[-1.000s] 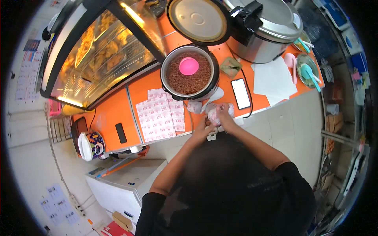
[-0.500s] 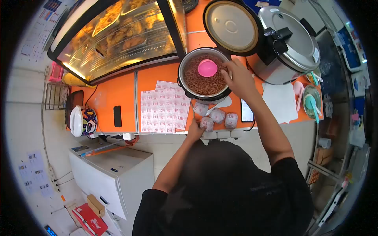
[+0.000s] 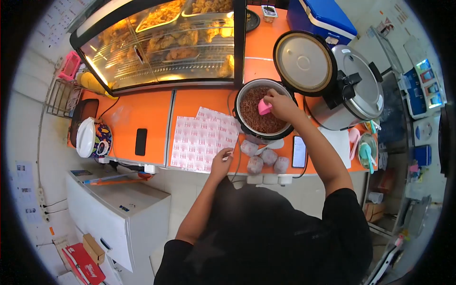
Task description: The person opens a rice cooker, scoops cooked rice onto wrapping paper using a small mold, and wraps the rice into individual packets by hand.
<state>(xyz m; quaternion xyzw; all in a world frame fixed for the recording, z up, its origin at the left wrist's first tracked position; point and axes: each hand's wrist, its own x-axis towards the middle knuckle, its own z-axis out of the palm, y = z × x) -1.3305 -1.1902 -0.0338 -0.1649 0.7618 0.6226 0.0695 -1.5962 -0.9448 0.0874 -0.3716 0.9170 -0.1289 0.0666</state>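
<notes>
My right hand (image 3: pixel 281 105) is closed on a small pink cup (image 3: pixel 264 107), tilted into the brown-red rice (image 3: pixel 256 121) in the open rice cooker (image 3: pixel 240 124). Down at the counter's front edge, my left hand (image 3: pixel 221 164) has its fingers pinched at the lower right corner of the printed wrapping paper (image 3: pixel 194 140); a pale bit shows between them. Several paper-wrapped round bundles (image 3: pixel 255 165) lie to the right of that hand. Partly hidden behind them is a white rice paddle (image 3: pixel 274 145).
A glass warmer with fried food (image 3: pixel 161 47) stands behind the paper. Right of the open cooker are its raised lid (image 3: pixel 304 57), a second, closed cooker (image 3: pixel 356 90) and a lit phone (image 3: pixel 299 152). A black phone (image 3: pixel 141 141) lies at left; a blue cooler (image 3: pixel 323 21) stands behind.
My right hand has gone from the pot's rim to the pink cup, which is now gripped and tilted. My left hand has moved left from the wrapped bundles to the paper. The view has shifted.
</notes>
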